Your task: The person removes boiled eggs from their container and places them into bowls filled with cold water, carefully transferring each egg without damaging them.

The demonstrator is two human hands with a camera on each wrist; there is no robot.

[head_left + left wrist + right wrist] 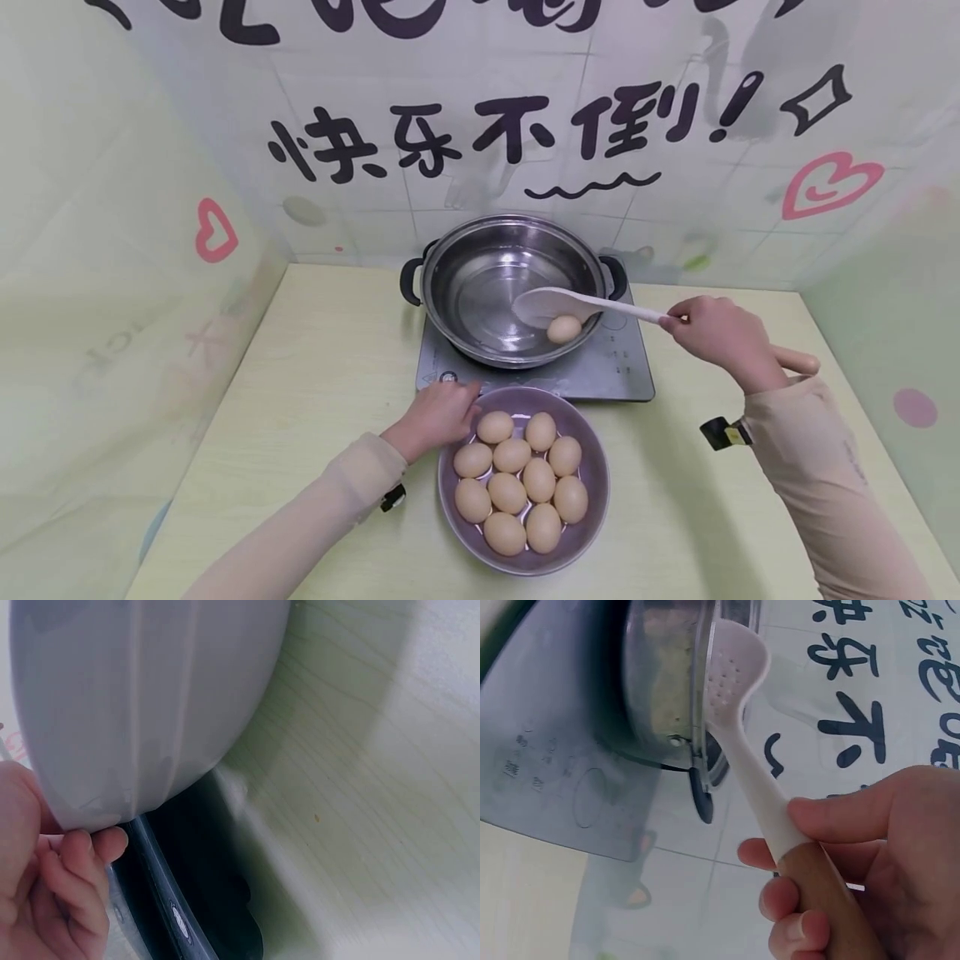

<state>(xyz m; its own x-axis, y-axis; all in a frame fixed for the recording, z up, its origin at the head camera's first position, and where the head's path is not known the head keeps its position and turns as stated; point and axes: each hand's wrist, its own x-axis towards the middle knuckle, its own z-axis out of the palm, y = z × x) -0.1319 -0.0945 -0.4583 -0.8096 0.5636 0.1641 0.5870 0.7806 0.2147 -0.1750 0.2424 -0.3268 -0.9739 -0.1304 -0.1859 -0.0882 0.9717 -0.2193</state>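
Observation:
My right hand grips a white spoon by its brown handle. Small dots mark the spoon's head, which hangs over the right side of a wide steel pot. One egg shows just below the spoon's head, near the pot's front right wall; whether they touch I cannot tell. With thumb and fingers, my left hand pinches the rim of a greyish-purple bowl. Several light brown eggs lie inside this bowl. The left wrist view shows only its outer side.
Under the pot is a flat grey cooktop. Black handles stick out from the pot's sides. Wall sheets with writing stand close behind and at both sides of the pale wooden table.

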